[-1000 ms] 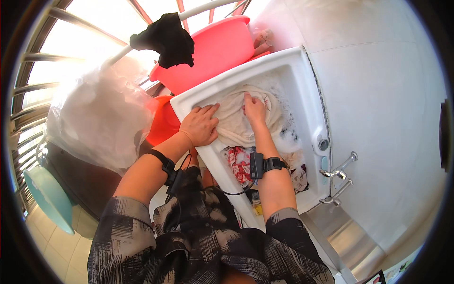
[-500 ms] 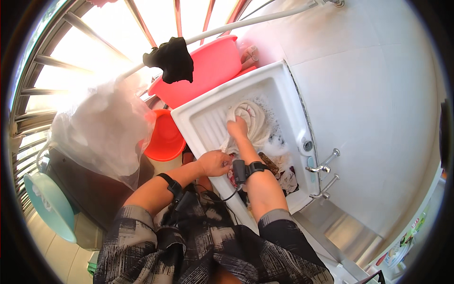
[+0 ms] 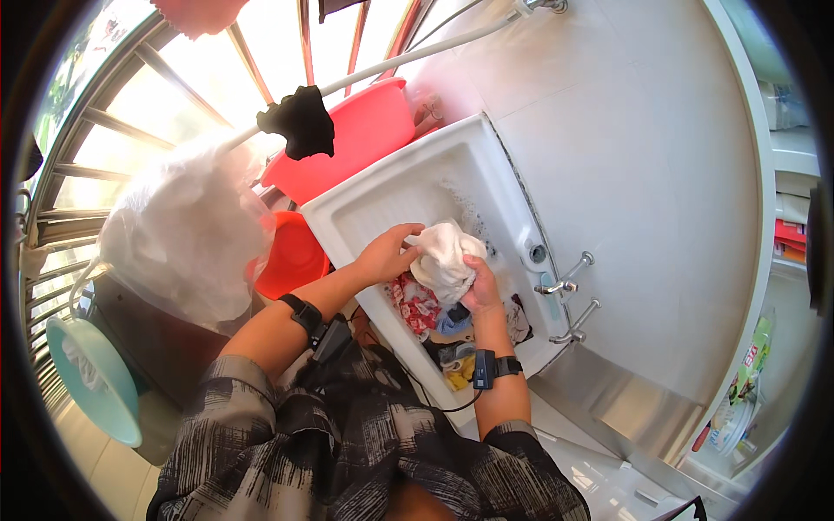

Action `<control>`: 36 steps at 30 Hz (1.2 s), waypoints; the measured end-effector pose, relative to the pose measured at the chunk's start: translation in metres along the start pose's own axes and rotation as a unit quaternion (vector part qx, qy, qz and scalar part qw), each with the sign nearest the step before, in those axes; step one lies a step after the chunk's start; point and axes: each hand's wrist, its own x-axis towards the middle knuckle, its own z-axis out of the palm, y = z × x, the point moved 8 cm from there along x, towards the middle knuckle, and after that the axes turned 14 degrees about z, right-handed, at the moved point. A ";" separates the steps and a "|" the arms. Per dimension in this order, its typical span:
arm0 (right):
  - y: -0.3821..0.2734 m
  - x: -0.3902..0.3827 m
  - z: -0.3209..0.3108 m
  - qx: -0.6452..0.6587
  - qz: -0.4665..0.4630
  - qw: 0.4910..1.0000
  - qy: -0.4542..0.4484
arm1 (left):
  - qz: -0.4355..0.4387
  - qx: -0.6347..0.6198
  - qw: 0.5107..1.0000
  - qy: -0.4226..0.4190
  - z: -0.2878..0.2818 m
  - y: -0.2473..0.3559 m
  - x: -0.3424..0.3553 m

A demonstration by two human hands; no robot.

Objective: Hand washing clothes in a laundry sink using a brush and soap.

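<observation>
A bunched white wet cloth (image 3: 443, 259) is in both hands above the white washing sink (image 3: 347, 198). My right hand (image 3: 479, 286) is closed on its right side, and my left hand (image 3: 389, 256) grips its upper left edge with curved fingers. Below lie a red and white patterned cloth (image 3: 413, 304), a blue piece of cloth (image 3: 452, 321) and a yellow piece (image 3: 459, 372), with suds along the sink's far side.
A pink tub (image 3: 356, 130) and red bucket (image 3: 295, 256) stand beside the sink. Two taps (image 3: 569, 286) project at its right. A plastic bag (image 3: 182, 234) and teal basin (image 3: 91, 382) are at left. Black cloth (image 3: 300, 122) hangs on a white pipe.
The white cloth has been gathered and lifted toward me into both hands, uncovering more laundry beneath. My left hand has gone from the sink's edge onto the cloth. The view has shifted.
</observation>
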 end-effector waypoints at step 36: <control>-0.058 -0.091 -0.076 -0.113 -0.300 0.874 0.366 | 0.050 0.025 0.997 0.045 -0.012 0.123 0.047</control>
